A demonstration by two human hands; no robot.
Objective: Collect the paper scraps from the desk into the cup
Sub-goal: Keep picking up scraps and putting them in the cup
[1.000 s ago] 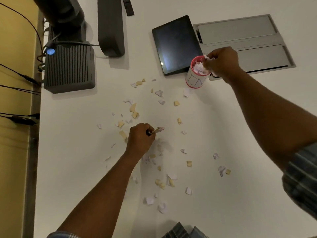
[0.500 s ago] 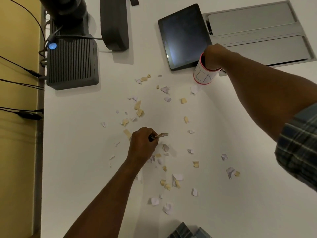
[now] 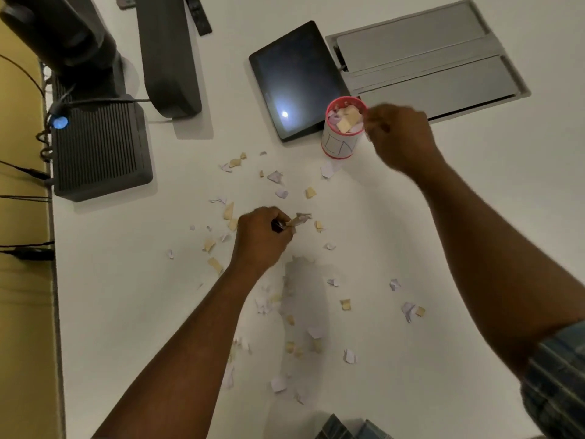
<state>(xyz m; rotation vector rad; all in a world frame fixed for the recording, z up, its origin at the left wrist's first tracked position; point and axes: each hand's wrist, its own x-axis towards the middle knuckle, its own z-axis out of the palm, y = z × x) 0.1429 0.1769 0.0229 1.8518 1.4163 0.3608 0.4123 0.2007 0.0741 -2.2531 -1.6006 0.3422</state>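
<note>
A white cup with a red rim [image 3: 339,144] stands on the white desk [image 3: 411,359], beside a tablet, and holds white and tan paper scraps. My right hand [image 3: 399,137], blurred, hovers just right of the cup's rim with fingers curled; I see nothing in it. My left hand [image 3: 262,237] is at the desk's middle, pinching a small bunch of paper scraps [image 3: 299,219] between its fingertips. Several loose scraps [image 3: 311,335] lie scattered around and below my left hand.
A dark tablet [image 3: 294,77] lies behind the cup. A grey recessed cable hatch [image 3: 427,58] is at the back right. A ribbed black box [image 3: 98,153] with a blue light and a dark stand [image 3: 167,55] occupy the back left. Cables run along the left edge.
My right hand has come out of the cup's mouth and moved to its right side, so the scraps inside show. My left hand still grips its scraps.
</note>
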